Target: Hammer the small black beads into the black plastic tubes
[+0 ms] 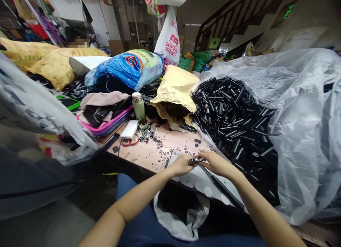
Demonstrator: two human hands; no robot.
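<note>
So here's my setup. Both hands meet right over the near edge of the bench (149,152), low and close to my lap so I don't have to reach. My left hand (181,165) is curled up, fingertips pinched on a small dark ribbed part (194,161), and my right hand (217,162) pinches the same piece from the 3 o'clock side, so it's braced from both ends. A thin black rod (221,186) runs away from that spot toward 5 o'clock under my right wrist; I think it joins the little part, but the view's too small to be sure.

The big heap of black tubes (231,115) sits at 1 o'clock in an opened clear plastic bag (301,133), within easy grabbing range. Loose little black bits (170,147) are scattered on the wood at 12. Farther back at 11: a green bottle (138,105), a white power bank (129,129) and a pink basket (106,126), parked out of the way. A white bag (181,215) hangs open below the bench edge at 6, probably there to catch stuff.
</note>
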